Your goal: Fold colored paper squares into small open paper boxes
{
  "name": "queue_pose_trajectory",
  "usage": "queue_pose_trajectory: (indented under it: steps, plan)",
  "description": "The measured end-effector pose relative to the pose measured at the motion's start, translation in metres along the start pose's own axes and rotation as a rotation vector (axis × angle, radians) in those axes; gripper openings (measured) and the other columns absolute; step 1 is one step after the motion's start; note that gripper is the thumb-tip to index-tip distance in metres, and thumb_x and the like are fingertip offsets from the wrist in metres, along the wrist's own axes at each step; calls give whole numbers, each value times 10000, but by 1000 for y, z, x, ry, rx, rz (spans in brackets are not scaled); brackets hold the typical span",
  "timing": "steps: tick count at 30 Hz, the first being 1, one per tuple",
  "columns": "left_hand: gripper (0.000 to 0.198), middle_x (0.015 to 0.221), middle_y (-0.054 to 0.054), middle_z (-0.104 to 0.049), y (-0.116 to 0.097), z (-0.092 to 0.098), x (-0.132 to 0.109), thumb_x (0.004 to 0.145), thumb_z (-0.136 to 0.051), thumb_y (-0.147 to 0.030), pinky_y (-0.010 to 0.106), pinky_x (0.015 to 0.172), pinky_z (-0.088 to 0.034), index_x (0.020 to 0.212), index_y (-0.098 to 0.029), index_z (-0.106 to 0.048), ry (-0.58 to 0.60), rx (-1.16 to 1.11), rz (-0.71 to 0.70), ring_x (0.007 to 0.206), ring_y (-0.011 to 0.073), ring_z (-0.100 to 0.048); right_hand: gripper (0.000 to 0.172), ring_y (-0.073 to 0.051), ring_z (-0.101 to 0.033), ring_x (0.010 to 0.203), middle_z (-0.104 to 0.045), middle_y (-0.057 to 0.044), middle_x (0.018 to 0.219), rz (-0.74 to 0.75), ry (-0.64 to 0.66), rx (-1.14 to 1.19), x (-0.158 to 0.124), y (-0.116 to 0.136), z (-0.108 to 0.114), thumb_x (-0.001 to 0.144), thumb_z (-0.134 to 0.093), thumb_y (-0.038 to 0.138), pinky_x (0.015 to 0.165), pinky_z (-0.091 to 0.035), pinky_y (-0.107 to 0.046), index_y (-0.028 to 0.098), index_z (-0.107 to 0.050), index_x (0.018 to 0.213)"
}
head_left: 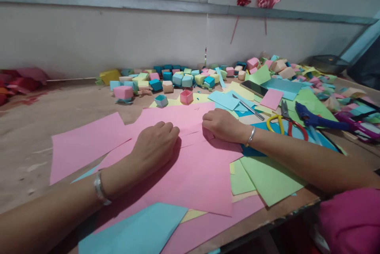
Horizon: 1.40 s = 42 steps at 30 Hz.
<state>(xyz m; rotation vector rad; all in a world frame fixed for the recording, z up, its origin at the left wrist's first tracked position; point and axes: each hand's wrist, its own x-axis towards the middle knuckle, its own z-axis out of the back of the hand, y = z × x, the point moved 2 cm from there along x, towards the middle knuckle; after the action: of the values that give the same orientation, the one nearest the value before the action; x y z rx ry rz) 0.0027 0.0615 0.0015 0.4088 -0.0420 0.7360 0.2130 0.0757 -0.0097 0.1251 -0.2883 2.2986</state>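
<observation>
Pink paper sheets [190, 178] overlap across the middle of the table. Between my hands lies a narrow pink paper strip [191, 138], hard to tell apart from the pink sheets under it. My left hand [157, 141] is closed at the strip's left end, knuckles up and fingertips hidden. At its right end my right hand [222, 125] is closed too, fingers curled down onto the pink paper. Just beyond the hands stand two small open paper boxes, a pink box [186, 96] and a blue box [161, 100].
Several small coloured paper boxes [187, 81] line the wall. To the right lie scissors [286, 121], a blue-handled tool [320, 121], a silver pen-like cutter [249, 107] and a phone [253, 88]. Green sheets [271, 178] and a blue sheet [133, 230] lie near the front edge.
</observation>
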Motion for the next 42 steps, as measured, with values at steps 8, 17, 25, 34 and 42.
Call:
queue_pose_trajectory:
  steps: [8, 17, 25, 34, 42]
  plan:
    - [201, 724, 50, -563, 5, -7, 3, 952, -437, -186, 340, 511, -175, 956, -205, -637, 12, -109, -45, 617, 189, -468, 207, -138, -428, 694, -617, -53, 813, -4, 45, -18, 1, 0, 4, 853, -490, -6, 656, -224, -315, 141, -623, 793]
    - [217, 772, 62, -607, 5, -11, 6, 960, -443, -215, 340, 581, -351, 846, -177, -623, 8, -208, -48, 702, 206, -536, 225, -151, -428, 700, -617, -83, 835, -54, 98, 31, 3, 4, 3, 894, -430, 14, 616, -223, -316, 124, -620, 845]
    - [227, 821, 54, -639, 9, -17, 11, 976, -436, -260, 318, 599, -358, 974, -186, -652, -4, -252, -17, 782, 214, -576, 453, -181, -519, 819, -653, -70, 959, -146, 48, 180, 2, 8, 7, 956, -387, 127, 619, -259, -300, 194, -492, 1391]
    - [245, 784, 52, -620, 9, -14, 11, 969, -447, -269, 330, 543, -285, 1007, -185, -674, 21, -186, -45, 755, 218, -561, 353, -226, -486, 851, -616, -114, 1021, -233, 108, 7, 3, 30, 12, 1023, -346, 280, 630, -188, -341, 278, -560, 1303]
    - [293, 813, 66, -624, 7, -13, 11, 972, -386, -271, 339, 539, -273, 975, -184, -665, 54, -187, -41, 773, 228, -550, 218, -263, -483, 880, -600, -134, 920, -117, 154, -129, 4, 43, 8, 915, -472, 203, 678, -242, -373, 142, -679, 947]
